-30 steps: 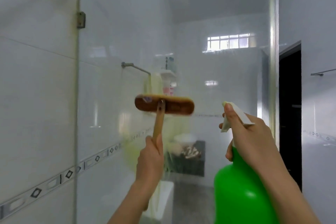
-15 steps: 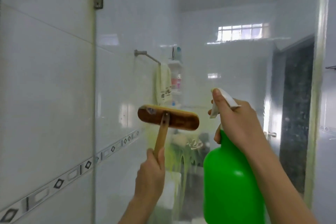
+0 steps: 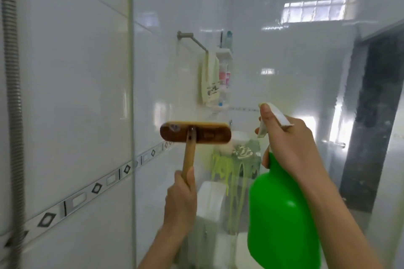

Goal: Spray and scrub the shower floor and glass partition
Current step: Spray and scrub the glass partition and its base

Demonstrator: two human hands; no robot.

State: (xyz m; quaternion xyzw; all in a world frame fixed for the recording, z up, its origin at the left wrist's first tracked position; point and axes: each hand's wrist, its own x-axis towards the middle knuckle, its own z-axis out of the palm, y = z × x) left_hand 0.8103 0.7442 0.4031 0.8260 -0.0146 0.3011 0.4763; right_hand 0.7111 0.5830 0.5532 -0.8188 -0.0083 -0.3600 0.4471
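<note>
My left hand grips the wooden handle of a scrub brush, whose brown head lies flat against the glass partition. My right hand holds a green spray bottle by its neck, fingers around the white trigger head, nozzle aimed at the glass. Yellow-green cleaner streaks run down the glass below the brush. The shower floor is out of sight.
The glass's left edge meets a white tiled wall with a patterned border strip. A metal shower hose hangs at far left. Through the glass: a towel rail with towel, a corner shelf, a toilet and a dark doorway.
The view has swung left and down; the hose and glass edge now show at left. The brush has slid lower on the glass and more cleaner has run down. Both grips are unchanged.
</note>
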